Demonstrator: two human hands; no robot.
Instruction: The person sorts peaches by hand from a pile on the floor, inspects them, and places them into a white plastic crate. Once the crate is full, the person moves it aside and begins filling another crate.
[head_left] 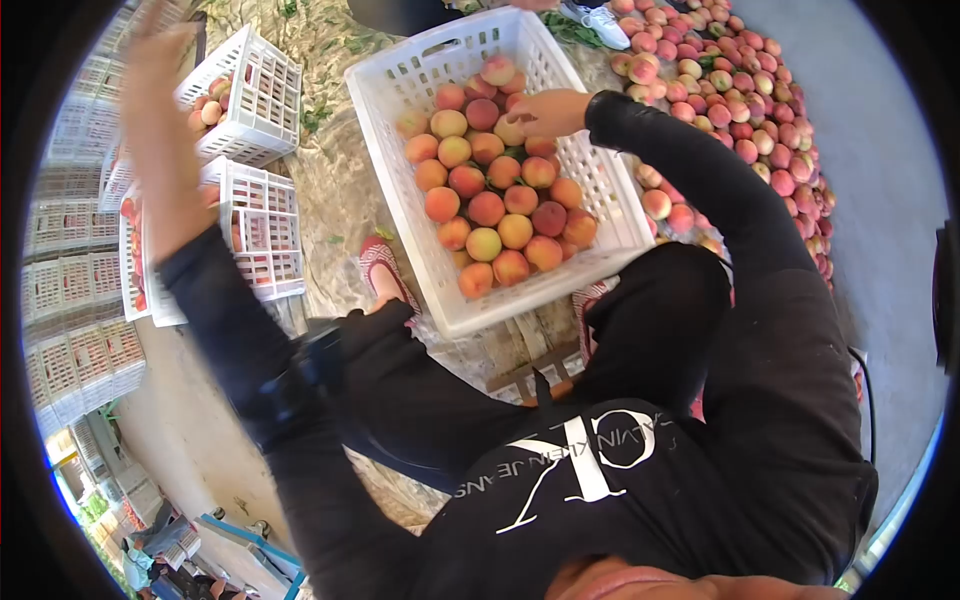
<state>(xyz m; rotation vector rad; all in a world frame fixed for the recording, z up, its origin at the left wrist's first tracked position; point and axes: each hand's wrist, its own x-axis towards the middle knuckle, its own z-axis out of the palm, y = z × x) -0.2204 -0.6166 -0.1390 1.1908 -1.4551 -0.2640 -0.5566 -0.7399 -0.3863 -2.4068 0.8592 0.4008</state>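
A white plastic crate [385,170] stands between my legs, holding several layers of red and yellow peaches [486,208]. My right hand [548,113] reaches into its far right part, fingers curled down around a peach [508,130] that they partly hide. To the left, my left hand [155,50] is raised high, away from this crate and near the crates at the side. Motion smears it, and its fingers are not clear enough to read.
A large heap of loose peaches [765,120] lies on the right. Two more white crates with fruit, one farther [265,90] and one nearer [265,225], stand at left beside stacked crates [75,285]. Another person's white shoe [603,25] shows at the top.
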